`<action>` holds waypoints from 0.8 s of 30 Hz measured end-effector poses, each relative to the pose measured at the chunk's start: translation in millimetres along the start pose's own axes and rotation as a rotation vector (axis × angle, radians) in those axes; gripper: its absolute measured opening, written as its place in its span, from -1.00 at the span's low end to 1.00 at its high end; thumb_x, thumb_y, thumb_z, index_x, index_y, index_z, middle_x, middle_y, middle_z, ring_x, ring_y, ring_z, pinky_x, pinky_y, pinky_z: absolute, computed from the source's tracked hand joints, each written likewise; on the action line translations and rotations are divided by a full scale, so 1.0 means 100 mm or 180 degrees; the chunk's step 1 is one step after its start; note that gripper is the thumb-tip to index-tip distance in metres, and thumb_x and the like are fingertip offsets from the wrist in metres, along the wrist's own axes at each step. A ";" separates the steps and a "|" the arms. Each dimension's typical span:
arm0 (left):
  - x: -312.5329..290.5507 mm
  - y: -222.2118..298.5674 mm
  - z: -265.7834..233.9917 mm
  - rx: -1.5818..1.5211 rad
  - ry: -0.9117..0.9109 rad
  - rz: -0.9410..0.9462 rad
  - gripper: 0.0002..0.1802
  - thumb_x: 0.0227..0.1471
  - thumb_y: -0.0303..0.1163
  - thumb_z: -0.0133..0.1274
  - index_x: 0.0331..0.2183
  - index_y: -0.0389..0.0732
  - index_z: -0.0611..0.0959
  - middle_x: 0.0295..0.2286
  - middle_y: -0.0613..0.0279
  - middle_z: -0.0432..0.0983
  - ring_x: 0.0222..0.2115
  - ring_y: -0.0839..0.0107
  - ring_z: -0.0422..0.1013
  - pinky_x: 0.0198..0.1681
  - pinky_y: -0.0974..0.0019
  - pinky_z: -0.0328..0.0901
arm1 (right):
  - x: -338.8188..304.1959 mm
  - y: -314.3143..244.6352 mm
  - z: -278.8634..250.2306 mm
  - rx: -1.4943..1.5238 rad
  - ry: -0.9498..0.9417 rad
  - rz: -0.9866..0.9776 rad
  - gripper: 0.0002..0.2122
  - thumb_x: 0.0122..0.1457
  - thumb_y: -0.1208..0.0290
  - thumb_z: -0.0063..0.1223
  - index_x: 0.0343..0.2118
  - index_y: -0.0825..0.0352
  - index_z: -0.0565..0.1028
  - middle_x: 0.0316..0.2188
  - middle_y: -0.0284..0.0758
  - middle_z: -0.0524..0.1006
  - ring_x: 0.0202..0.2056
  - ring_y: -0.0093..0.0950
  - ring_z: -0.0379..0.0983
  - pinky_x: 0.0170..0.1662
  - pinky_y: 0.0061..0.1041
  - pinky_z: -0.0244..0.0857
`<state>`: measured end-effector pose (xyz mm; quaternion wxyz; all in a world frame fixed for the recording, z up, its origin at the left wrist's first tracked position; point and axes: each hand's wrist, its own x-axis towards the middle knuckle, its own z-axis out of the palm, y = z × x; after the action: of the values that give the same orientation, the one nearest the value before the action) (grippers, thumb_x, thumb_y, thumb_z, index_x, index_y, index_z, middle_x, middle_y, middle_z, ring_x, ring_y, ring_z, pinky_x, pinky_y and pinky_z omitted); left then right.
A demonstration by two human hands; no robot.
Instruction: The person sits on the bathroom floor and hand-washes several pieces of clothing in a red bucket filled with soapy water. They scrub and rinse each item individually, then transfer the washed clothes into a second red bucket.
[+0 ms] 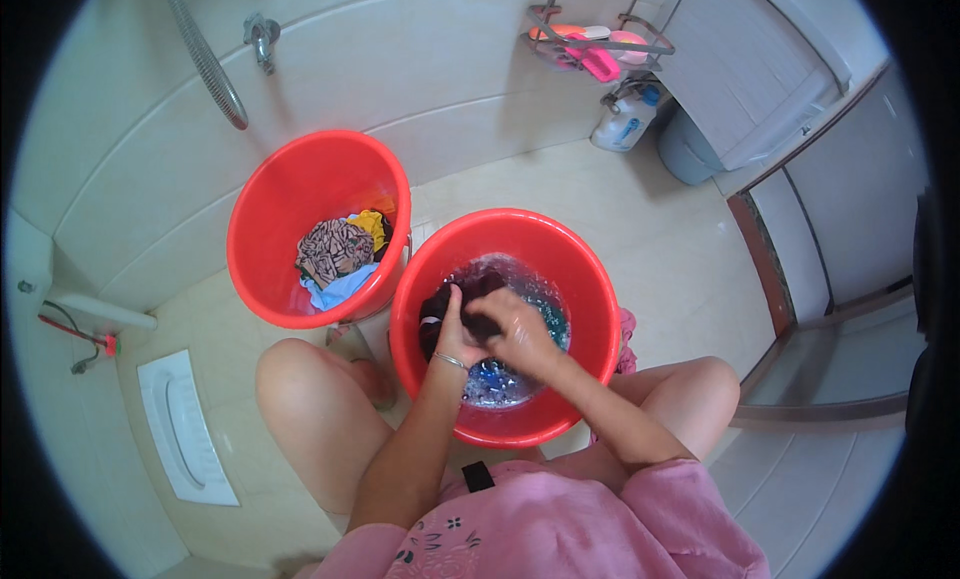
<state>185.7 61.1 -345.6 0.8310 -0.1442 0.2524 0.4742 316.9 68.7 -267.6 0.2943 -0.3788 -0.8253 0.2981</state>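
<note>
A red bucket (592, 324) stands between my knees, with sudsy water (500, 387) in it. Over the water my two hands work at a dark, wet garment (487, 285). My left hand (456, 337), with a silver bangle at the wrist, holds the cloth from the left, thumb pointing up. From the right, my right hand (518, 329) presses its bent, wet fingers onto the same cloth. Part of the dark fabric hangs toward the bucket's left wall. Other cloth in the water, greenish and blue, is partly hidden by suds and my hands.
A second red bucket (285, 194) at the left holds a patterned cloth (336, 249), a yellow one and a light blue one. A squat toilet (185, 429) is set in the floor at far left. A white bottle (625, 121) and grey bin (688, 147) stand by the far wall.
</note>
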 end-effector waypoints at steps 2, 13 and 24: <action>-0.02 0.10 -0.04 0.0736 -0.0243 0.0221 -0.20 -0.06 0.34 -0.08 0.02 -0.07 0.34 -0.21 0.16 0.45 -0.23 0.14 0.42 -0.22 0.08 0.39 | -0.09 -0.43 0.05 0.0079 -0.0227 -0.0218 -0.58 -0.33 0.62 0.17 -0.26 0.24 0.51 -0.32 -0.21 0.43 -0.23 -0.20 0.38 -0.19 -0.28 0.28; 0.08 -0.30 0.06 0.0791 0.0984 0.0722 -0.73 -0.01 -0.17 0.08 -0.25 -0.05 0.57 -0.37 0.24 0.56 -0.37 0.31 0.49 -0.26 0.08 0.35 | 0.26 0.53 0.14 -0.0045 0.0809 0.2488 -0.71 0.00 0.20 0.03 -0.42 0.38 0.52 -0.52 -0.07 0.50 -0.44 -0.18 0.47 -0.32 -0.29 0.32; 0.01 0.09 -0.39 -0.0053 -0.0109 0.0062 -0.73 0.07 -0.12 0.02 -0.32 -0.10 0.58 -0.46 0.24 0.53 -0.45 0.37 0.48 -0.31 0.23 0.43 | -0.03 -0.49 0.54 0.0095 0.1063 -0.0283 -0.86 -0.06 0.44 0.16 -0.50 0.37 0.45 -0.50 -0.15 0.46 -0.39 -0.20 0.46 -0.23 -0.31 0.33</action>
<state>167.5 48.1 -378.7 0.8293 -0.1406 0.2356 0.4868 257.9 26.1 -268.6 0.4458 -0.3818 -0.7763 0.2299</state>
